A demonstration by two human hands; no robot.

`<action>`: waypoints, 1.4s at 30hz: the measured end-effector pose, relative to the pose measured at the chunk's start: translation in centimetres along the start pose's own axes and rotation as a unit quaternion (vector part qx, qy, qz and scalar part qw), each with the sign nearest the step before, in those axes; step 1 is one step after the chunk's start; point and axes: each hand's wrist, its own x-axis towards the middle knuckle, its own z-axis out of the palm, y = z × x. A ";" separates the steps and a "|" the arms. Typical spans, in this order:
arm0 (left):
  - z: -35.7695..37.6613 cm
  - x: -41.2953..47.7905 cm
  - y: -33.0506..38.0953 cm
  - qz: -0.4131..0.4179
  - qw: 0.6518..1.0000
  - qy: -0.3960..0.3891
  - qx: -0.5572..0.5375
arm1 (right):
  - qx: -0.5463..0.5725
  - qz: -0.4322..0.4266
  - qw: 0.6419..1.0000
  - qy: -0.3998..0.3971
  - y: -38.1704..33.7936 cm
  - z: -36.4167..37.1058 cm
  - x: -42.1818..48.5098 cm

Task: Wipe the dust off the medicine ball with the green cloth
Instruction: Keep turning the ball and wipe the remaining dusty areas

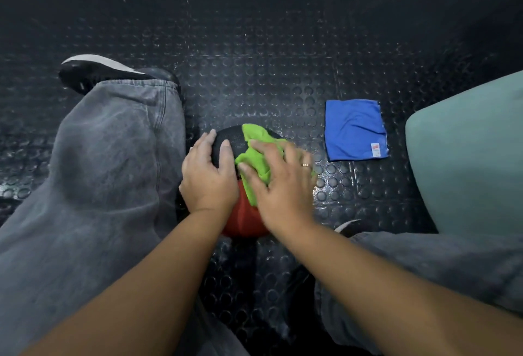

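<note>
A black and red medicine ball (243,221) sits on the dark studded floor between my legs. A bright green cloth (256,147) lies crumpled over its top and right side. My right hand (283,186) presses flat on the cloth with fingers spread, a ring on one finger. My left hand (209,174) rests on the ball's left side, fingers and thumb wrapped over the black part, steadying it. Most of the ball is hidden under both hands and the cloth.
A folded blue cloth (355,129) lies on the floor to the right of the ball. A pale green cushioned object (467,157) stands at the far right. My grey-trousered left leg (99,172) and shoe (93,70) lie left; my right leg (424,271) is lower right.
</note>
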 end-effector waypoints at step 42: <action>-1.2 -0.1 -2.5 0.028 0.997 0.009 -0.072 | 0.092 -0.112 0.987 -0.064 0.7 -0.7 3.0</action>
